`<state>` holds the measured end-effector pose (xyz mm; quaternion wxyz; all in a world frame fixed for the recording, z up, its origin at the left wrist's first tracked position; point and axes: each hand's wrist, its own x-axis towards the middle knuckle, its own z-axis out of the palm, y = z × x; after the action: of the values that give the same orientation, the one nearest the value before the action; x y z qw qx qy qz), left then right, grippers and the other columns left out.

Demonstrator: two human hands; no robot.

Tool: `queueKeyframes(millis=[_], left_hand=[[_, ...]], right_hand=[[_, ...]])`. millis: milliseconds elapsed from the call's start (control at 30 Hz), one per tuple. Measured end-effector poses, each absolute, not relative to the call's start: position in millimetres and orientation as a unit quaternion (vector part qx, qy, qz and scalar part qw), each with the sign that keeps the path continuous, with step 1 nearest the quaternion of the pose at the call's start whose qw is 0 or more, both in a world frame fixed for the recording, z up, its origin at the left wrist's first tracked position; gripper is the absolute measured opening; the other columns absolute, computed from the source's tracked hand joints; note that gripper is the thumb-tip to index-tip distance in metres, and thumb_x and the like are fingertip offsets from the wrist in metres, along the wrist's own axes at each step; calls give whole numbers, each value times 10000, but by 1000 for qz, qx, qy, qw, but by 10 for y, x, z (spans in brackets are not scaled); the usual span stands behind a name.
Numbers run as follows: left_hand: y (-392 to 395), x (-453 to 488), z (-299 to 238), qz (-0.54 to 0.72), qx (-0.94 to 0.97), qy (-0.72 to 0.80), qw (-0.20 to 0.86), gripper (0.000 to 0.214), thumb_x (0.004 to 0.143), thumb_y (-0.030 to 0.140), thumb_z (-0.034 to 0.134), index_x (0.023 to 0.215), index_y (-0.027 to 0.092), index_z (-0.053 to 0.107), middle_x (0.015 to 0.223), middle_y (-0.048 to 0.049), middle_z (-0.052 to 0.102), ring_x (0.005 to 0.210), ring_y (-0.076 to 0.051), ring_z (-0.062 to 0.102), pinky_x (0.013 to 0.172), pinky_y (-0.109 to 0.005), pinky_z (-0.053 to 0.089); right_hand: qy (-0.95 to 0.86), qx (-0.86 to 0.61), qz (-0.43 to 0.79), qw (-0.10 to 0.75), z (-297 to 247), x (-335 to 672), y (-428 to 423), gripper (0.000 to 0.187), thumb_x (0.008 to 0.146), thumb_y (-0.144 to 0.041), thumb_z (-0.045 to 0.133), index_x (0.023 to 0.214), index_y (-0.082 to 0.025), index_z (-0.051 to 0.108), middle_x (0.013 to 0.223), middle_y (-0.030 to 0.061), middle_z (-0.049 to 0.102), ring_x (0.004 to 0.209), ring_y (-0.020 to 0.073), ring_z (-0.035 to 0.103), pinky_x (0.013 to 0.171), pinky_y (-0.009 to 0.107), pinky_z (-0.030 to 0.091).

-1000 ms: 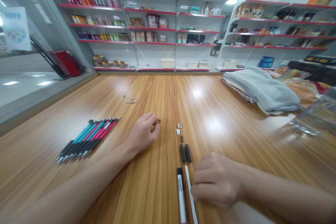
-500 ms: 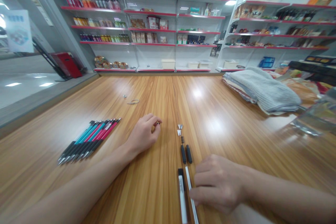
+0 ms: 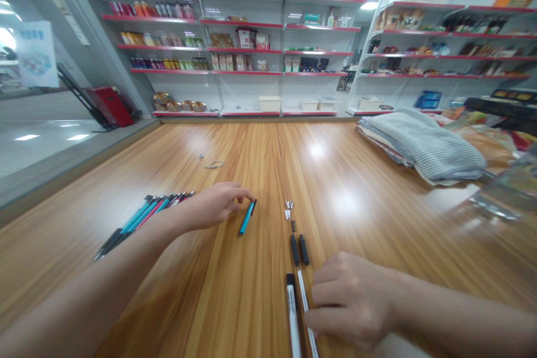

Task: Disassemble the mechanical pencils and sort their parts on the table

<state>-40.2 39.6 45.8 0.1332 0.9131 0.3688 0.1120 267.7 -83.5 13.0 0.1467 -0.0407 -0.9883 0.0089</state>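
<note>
My left hand (image 3: 213, 204) is stretched over the table, its index finger at the clip end of a teal pen barrel (image 3: 246, 219) lying on the wood. Its thumb is mostly hidden. Curled low on the right, my right hand (image 3: 348, 299) has its thumb against thin white sticks (image 3: 307, 305); what its fingers hold, if anything, is hidden. Beside them lies a white pen with a black cap (image 3: 292, 313). Above these are two black grips (image 3: 295, 250), a small dark piece (image 3: 293, 226), small white pieces (image 3: 287, 215) and silver cone tips (image 3: 289, 205).
A row of teal and pink pens (image 3: 145, 213) lies left, partly behind my left arm. Farther back are a grey loop (image 3: 215, 165) and a small metal bit (image 3: 201, 155). Folded cloths (image 3: 432, 145) and a clear container (image 3: 509, 190) stand right. Stocked shelves (image 3: 247, 50) rise beyond the table.
My left hand has shifted left and its fingers have straightened. The teal barrel now shows on the table beside it. My right hand has stayed in nearly the same place.
</note>
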Motion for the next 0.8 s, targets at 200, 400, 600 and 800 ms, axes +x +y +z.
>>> queueKeyframes(millis=[200, 400, 600, 800], left_hand=[[334, -326, 449, 75, 927, 329, 165, 267, 847, 182, 521, 1032, 290, 681, 898, -25, 617, 811, -154, 590, 749, -246, 438], [281, -251, 465, 78, 931, 288, 209, 211, 829, 142, 547, 911, 259, 702, 840, -9, 650, 796, -146, 607, 741, -241, 435], [-9, -52, 562, 54, 937, 232, 255, 175, 820, 119, 571, 867, 236, 693, 818, -7, 656, 763, -140, 612, 685, -237, 431], [-347, 163, 641, -7, 948, 177, 263, 200, 757, 22, 593, 806, 206, 652, 846, -10, 647, 785, -142, 614, 681, -229, 445]], right_hand=[[-988, -39, 10, 151, 150, 2675, -837, 19, 823, -182, 552, 830, -176, 569, 669, -19, 531, 562, 121, 446, 470, 297, 263], [-987, -39, 7, 157, 143, 2677, -842, 34, 826, -170, 534, 811, -180, 563, 665, -20, 528, 560, 123, 446, 475, 295, 268], [-986, -41, 7, 162, 120, 2687, -845, 35, 838, -191, 545, 814, -180, 567, 661, -23, 524, 558, 120, 445, 476, 293, 268], [-986, -39, 11, 159, 97, 2687, -837, 37, 821, -180, 538, 816, -178, 574, 688, -16, 533, 583, 127, 457, 469, 299, 268]])
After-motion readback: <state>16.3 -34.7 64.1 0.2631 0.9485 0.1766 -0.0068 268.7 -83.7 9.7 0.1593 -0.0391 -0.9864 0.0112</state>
